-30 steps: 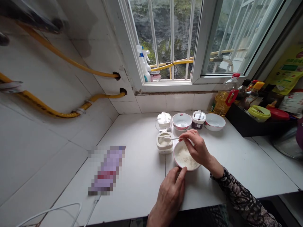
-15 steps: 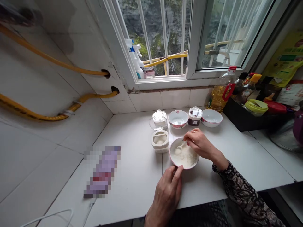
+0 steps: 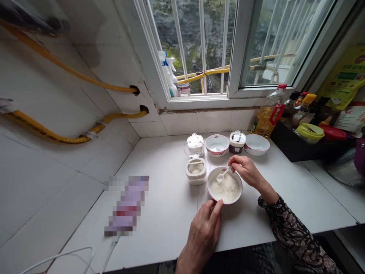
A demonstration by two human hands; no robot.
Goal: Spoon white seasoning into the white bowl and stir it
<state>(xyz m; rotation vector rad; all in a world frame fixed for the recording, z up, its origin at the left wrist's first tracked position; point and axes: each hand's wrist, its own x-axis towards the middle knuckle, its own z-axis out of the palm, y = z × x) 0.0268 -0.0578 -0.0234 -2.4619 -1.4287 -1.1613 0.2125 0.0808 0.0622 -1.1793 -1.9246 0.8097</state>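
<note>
A white bowl (image 3: 211, 193) with a pink rim holds a pale, grainy white mixture (image 3: 229, 187). My left hand (image 3: 203, 228) grips the bowl's near rim with its fingertips. Pinched in my right hand (image 3: 245, 171) is a small white spoon (image 3: 224, 175), its scoop just above the mixture near the bowl's far left side. Left of the bowl stands a seasoning jar (image 3: 195, 178) with its clear lid (image 3: 190, 149) raised and white grains inside.
Behind are a lidded white jar (image 3: 195, 140), a floral bowl (image 3: 217, 151), a dark-filled jar (image 3: 237, 146) and another white bowl (image 3: 257, 151). An oil bottle (image 3: 264, 121) and a black box (image 3: 288, 146) of condiments stand right. A blurred purple object (image 3: 128, 205) lies left.
The spoon has risen out of the mixture, and its scoop shows more clearly. My right hand has shifted slightly right. My left hand stays at the bowl's rim; the view has shifted a little.
</note>
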